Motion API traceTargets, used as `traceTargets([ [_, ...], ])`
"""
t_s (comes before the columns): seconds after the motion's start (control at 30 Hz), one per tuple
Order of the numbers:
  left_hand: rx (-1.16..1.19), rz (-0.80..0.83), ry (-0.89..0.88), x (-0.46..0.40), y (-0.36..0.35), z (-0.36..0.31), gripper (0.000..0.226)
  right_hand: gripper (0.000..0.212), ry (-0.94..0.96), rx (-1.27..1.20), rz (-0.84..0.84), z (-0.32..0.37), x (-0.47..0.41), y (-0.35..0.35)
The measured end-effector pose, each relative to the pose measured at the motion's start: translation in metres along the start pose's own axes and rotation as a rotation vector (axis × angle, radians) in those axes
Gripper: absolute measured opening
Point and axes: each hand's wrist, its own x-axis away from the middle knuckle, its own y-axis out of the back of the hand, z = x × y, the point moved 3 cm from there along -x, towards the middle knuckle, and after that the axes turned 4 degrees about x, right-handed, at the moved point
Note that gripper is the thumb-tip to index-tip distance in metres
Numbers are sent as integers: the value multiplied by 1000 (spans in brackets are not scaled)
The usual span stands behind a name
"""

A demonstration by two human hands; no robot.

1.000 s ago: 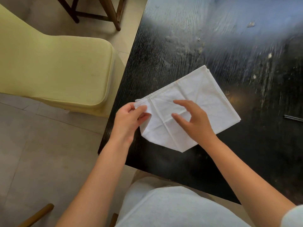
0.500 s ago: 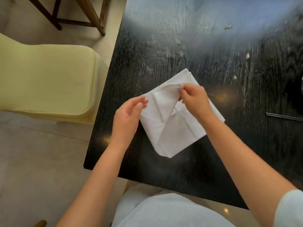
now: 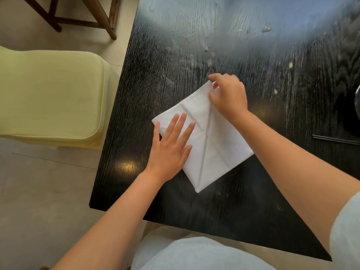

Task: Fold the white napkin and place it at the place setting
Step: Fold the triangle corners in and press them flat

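Observation:
A white napkin (image 3: 210, 145) lies folded in a rough square, turned like a diamond, on the black wooden table (image 3: 194, 45) near its left corner. Creases cross its top layer. My left hand (image 3: 171, 145) lies flat on the napkin's left part, fingers straight and spread, pressing it down. My right hand (image 3: 228, 94) is at the napkin's far corner, fingers curled, pinching the cloth edge there. That corner is partly hidden under the fingers.
Dark chopsticks (image 3: 335, 140) lie at the table's right edge of view, with a dark dish (image 3: 350, 112) just beyond them. A pale yellow chair (image 3: 50, 98) stands left of the table. Wooden chair legs (image 3: 101, 18) are at the top left. My lap is below the table's near edge.
My right hand carried the lifted napkin flap across to the far corner and laid it down. My left hand let go of the left corner and now presses flat on the cloth.

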Motion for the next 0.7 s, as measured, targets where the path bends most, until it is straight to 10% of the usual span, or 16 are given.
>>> traceTargets([
  [0.1,-63,6,-32,-7,-11,-2,55,51,227,201,-123,6,13,-1],
  [0.2,-44,27,-10,-20,-14,1,57,53,414,318,95,3,27,-19],
  [0.7,-82,67,-25,-48,-28,16,64,52,412,329,166,-13,34,-37],
])
